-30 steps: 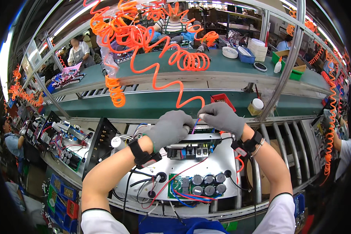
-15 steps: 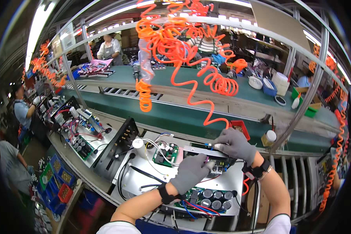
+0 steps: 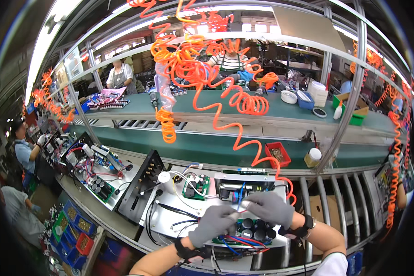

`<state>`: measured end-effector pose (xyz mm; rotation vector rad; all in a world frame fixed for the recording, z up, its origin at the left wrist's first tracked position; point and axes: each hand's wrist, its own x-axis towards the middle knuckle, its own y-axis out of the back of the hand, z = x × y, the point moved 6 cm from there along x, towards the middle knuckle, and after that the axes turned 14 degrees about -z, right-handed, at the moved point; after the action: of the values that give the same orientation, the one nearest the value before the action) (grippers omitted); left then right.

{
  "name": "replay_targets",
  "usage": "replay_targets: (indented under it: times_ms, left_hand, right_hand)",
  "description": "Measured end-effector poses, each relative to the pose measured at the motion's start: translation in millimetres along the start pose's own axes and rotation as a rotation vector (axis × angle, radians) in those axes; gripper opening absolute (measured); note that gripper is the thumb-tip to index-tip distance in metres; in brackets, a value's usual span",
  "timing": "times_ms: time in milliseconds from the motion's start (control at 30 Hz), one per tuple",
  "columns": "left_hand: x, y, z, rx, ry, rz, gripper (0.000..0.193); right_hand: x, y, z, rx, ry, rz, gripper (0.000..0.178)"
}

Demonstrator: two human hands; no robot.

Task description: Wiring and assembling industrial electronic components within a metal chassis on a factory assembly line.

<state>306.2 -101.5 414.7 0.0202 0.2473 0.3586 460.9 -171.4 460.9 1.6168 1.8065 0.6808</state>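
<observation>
My left hand (image 3: 215, 224), in a grey glove, is closed with its fingertips pinched at a thin red wire (image 3: 243, 211). Close on its right, my gloved right hand (image 3: 270, 209) is also closed, its thumb and fingers at the same wire. A blue wire (image 3: 240, 193) rises from beside the right fingertips toward a board under a metal bracket (image 3: 244, 177). Both hands are over an open metal chassis (image 3: 170, 209). Below them, a green circuit board with black capacitors (image 3: 248, 224) is partly covered by the right hand. A smaller green board (image 3: 195, 187) sits farther left.
A black panel (image 3: 145, 184) stands at the chassis's left, with another opened unit (image 3: 101, 177) beyond. Orange coiled hoses (image 3: 244, 147) hang ahead, one reaching down beside the chassis. A red bin of screws (image 3: 278, 154) and a jar (image 3: 313, 157) stand behind. Rollers (image 3: 338, 207) lie right.
Both hands have moved from the bracketed board toward me, and now meet above the capacitor board. The blue wire and the red screw bin show more fully. The whole view has shifted slightly.
</observation>
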Motion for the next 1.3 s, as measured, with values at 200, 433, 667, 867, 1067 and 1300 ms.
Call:
replay_targets:
  times_ms: [200, 433, 667, 867, 1067, 1300]
  left_hand:
    - [14.3, -42.1, 3.4, 0.323, -0.069, -0.065, 0.027]
    - [-22.8, -32.9, -4.5, 0.438, -0.109, 0.074, 0.029]
    - [-67.7, -6.0, -26.4, 0.839, -0.405, 0.535, 0.021]
    - [-107.1, 33.5, -70.0, 0.839, -0.364, 0.799, 0.021]
    - [-124.7, 69.1, -86.0, 0.938, -0.368, 0.878, 0.026]
    - [-113.7, 72.0, -116.9, 0.877, -0.443, 0.704, 0.03]
  right_hand:
    - [-15.2, -16.5, 49.3, 0.404, -0.218, -0.168, 0.036]
    - [-34.2, -4.3, 77.6, 0.1, -0.225, -0.064, 0.029]
    - [-22.1, -4.9, 76.5, -0.574, -0.181, 0.271, 0.025]
    - [-19.8, -5.8, 82.1, -0.56, -0.2, 0.312, 0.018]
    - [-25.6, -14.1, 77.5, -0.191, -0.211, 0.119, 0.019]
    - [-23.2, -18.2, 69.1, -0.559, -0.303, 0.325, 0.012]
